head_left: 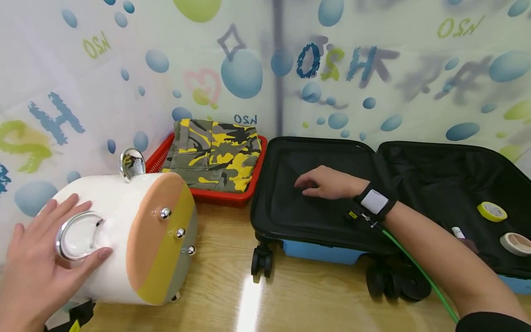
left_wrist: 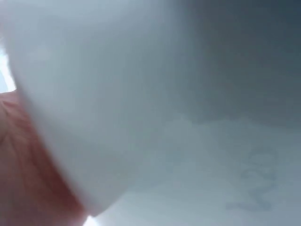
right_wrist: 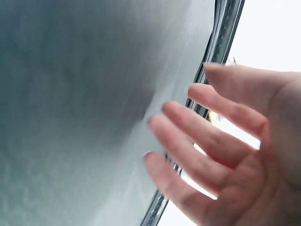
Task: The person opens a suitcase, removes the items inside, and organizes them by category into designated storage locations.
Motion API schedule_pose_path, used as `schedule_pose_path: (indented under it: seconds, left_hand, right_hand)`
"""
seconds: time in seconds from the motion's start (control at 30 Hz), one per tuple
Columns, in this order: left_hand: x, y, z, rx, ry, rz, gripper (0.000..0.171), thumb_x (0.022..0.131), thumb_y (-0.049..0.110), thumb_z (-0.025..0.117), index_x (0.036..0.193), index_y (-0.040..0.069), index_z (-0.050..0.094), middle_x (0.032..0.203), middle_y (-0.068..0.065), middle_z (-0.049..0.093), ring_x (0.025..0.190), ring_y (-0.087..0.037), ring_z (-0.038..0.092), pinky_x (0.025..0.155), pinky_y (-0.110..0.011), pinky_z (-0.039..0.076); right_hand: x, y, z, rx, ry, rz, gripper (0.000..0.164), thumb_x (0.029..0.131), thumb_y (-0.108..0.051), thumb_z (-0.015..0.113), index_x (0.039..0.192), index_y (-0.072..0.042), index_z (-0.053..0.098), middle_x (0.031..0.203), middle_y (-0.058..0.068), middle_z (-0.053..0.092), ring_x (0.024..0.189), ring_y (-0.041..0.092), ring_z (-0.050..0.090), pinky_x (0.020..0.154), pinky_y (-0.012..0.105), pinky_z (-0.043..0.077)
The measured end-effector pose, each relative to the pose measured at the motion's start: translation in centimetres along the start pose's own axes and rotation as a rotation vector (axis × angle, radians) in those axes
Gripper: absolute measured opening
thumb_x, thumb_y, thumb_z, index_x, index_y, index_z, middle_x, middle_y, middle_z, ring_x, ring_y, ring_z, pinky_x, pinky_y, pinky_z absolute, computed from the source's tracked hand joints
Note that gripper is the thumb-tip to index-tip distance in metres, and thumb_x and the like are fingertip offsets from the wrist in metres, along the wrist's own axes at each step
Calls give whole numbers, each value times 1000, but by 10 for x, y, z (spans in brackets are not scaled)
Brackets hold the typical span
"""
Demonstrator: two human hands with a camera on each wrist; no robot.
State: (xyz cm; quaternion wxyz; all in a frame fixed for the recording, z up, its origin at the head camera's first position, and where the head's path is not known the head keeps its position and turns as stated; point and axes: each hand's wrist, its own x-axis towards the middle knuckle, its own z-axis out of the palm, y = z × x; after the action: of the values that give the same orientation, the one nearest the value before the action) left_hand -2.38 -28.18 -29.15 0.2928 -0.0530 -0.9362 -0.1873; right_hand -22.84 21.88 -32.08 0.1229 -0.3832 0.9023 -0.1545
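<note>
A white barrel-shaped object (head_left: 103, 193) lies at the left, its end striped peach, yellow and grey with chrome knobs. My left hand (head_left: 43, 258) rests on it with fingers spread around a chrome-rimmed round recess (head_left: 80, 236). In the left wrist view, its white side (left_wrist: 94, 103) fills most of the picture beside part of the hand (left_wrist: 33, 169). Over the left half of an opened black-lined suitcase (head_left: 282, 216) hovers my right hand (head_left: 327, 182), fingers loosely bent and holding nothing. The right wrist view shows those fingers (right_wrist: 202, 136) apart, beside the dark lining (right_wrist: 70, 113).
Behind the barrel, a red basket (head_left: 224, 199) holds folded camouflage cloth (head_left: 213, 154). In the suitcase's right half lie a yellow tape roll (head_left: 492, 211), a pale tape roll (head_left: 516, 244) and a small white-capped item (head_left: 458, 232). A patterned curtain (head_left: 265, 106) hangs behind.
</note>
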Motion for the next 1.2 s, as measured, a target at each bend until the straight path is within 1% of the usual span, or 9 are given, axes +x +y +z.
schedule_pose_path:
  seconds: [0.2, 0.47, 0.67, 0.83, 0.9, 0.97, 1.07, 1.13, 1.2]
  left_hand:
    - [-9, 0, 12, 1, 98, -7, 71, 76, 53, 72, 138, 21, 59, 154, -1, 47, 147, -35, 32, 115, -67, 19]
    - [-16, 25, 21, -21, 211, 63, 75, 81, 71, 56, 132, 17, 65, 147, -6, 54, 143, -37, 38, 90, -73, 26]
    - [-22, 40, 26, -38, 293, 100, 76, 82, 76, 51, 126, 16, 69, 141, -6, 60, 139, -35, 44, 87, -72, 26]
    - [-21, 43, 32, -37, 404, 189, 87, 81, 84, 45, 122, 12, 71, 133, -6, 66, 134, -30, 52, 104, -31, 31]
    - [-20, 41, 33, -29, 434, 219, 93, 79, 87, 43, 123, 9, 70, 131, -6, 67, 132, -28, 54, 95, -27, 36]
    - [-19, 38, 31, -6, 415, 250, 99, 78, 89, 41, 127, 7, 67, 134, -5, 65, 135, -24, 53, 85, -29, 38]
    - [-16, 32, 26, 6, 379, 325, 100, 80, 86, 42, 130, 3, 64, 137, -7, 63, 139, -21, 50, 93, -26, 43]
    - [-16, 28, 23, 22, 336, 358, 99, 81, 84, 43, 132, 1, 62, 142, -7, 59, 141, -21, 46, 110, -11, 30]
    - [-17, 26, 21, 35, 310, 371, 98, 82, 82, 44, 132, 0, 61, 144, -8, 57, 142, -24, 45, 117, -10, 20]
  right_hand:
    - [5, -45, -3, -13, 109, -98, 24, 97, -15, 63, 119, -12, 70, 108, -1, 73, 85, 5, 66, 75, 29, 56]
    - [15, -122, 13, 102, 97, -310, 26, 97, -16, 62, 123, -11, 65, 99, -4, 73, 86, 1, 67, 80, 20, 55]
    - [30, -169, 45, 316, 117, -291, 42, 98, -22, 62, 136, -10, 49, 115, 1, 68, 89, 1, 66, 79, 13, 53]
    - [41, -193, 65, 423, 162, -319, 48, 99, -25, 60, 141, -14, 39, 119, 1, 63, 84, -4, 61, 75, 9, 52]
    - [44, -199, 69, 433, 185, -353, 46, 99, -24, 60, 139, -14, 40, 118, 0, 63, 80, -5, 59, 74, 8, 51]
    - [47, -205, 71, 434, 224, -376, 43, 100, -23, 60, 137, -13, 41, 116, 0, 63, 78, -5, 57, 73, 7, 50]
    - [50, -211, 72, 465, 307, -388, 37, 98, -20, 61, 130, -10, 45, 110, 1, 63, 79, -3, 56, 72, 7, 49]
    - [52, -215, 73, 484, 369, -389, 33, 98, -18, 62, 126, -9, 48, 106, 1, 62, 82, -1, 57, 72, 6, 49]
    - [55, -217, 76, 490, 419, -394, 29, 97, -16, 64, 121, -9, 50, 103, 2, 62, 85, 2, 57, 74, 6, 48]
